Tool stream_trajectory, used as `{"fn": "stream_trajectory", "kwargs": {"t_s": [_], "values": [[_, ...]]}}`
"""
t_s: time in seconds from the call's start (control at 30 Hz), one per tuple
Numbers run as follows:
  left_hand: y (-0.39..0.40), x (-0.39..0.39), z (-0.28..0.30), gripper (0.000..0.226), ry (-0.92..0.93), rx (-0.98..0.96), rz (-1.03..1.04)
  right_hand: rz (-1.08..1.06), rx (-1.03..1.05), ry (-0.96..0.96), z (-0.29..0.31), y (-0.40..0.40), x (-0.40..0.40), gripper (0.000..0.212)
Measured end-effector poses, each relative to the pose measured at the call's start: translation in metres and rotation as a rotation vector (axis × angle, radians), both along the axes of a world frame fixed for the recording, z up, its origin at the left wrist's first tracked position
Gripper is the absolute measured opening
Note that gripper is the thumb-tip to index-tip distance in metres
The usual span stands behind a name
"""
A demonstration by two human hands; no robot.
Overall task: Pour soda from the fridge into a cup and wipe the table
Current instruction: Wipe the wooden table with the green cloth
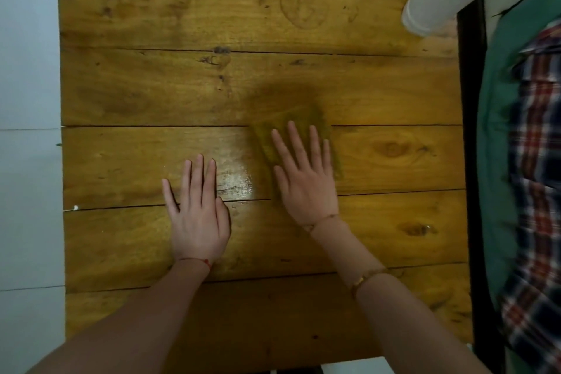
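Head view, looking straight down on a plank tabletop [145, 94]; both hands lie flat on it, palms down.

Left hand [198, 215]: fingers straight and close together, thumb out to the side, holding nothing; palm rests on the bare wood; a thin red thread sits at the wrist.

Right hand [306, 182]: fingers straight and slightly fanned, pressing flat on a yellow-green cloth [267, 143] (blurred, colour close to the wood, so its edges are hard to trace); the cloth shows beyond the fingertips and along the thumb side, the rest is covered by the palm; a thin bracelet at the wrist, a second one further up the forearm.

Between the two hands: a glossy wet patch [238, 173] on the wood, catching light, just beside the cloth.

Well beyond the right hand, at the far right corner of the tabletop: a white cup [434, 6], ribbed wall, contents not visible.

To the right of the right hand, off the tabletop: a plaid fabric [537, 191] over something green.
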State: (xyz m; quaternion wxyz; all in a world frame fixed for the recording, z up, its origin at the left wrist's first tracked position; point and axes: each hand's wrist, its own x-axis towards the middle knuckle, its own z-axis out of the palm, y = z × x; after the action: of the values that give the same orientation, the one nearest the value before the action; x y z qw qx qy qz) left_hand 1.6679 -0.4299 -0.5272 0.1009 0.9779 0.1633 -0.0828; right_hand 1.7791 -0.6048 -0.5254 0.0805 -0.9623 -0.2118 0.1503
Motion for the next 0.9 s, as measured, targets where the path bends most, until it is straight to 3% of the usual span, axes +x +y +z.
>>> {"fn": "stream_trajectory", "kwargs": {"t_s": [0.17,0.23,0.43,0.53,0.73,0.9], "values": [[0.0,0.001,0.0,0.063,0.01,0.007,0.002,-0.43,-0.056,0.016,-0.004,-0.025,0.047,0.058],[0.0,0.0,-0.001,0.063,0.007,0.01,0.001,-0.485,-0.072,-0.01,-0.006,-0.005,0.051,0.059],[0.0,-0.002,-0.002,0.061,-0.018,-0.017,-0.001,-0.102,0.031,0.026,0.003,0.043,-0.017,0.06],[-0.001,-0.002,-0.002,0.06,-0.031,-0.03,-0.001,0.005,0.043,0.04,0.004,0.026,-0.039,0.057],[-0.001,-0.005,-0.003,0.059,-0.061,-0.052,0.012,-0.304,-0.062,0.028,0.0,-0.055,-0.021,0.057],[-0.001,-0.007,-0.006,0.058,-0.066,-0.03,0.0,-0.226,-0.036,0.031,0.003,-0.031,-0.05,0.059]]}}
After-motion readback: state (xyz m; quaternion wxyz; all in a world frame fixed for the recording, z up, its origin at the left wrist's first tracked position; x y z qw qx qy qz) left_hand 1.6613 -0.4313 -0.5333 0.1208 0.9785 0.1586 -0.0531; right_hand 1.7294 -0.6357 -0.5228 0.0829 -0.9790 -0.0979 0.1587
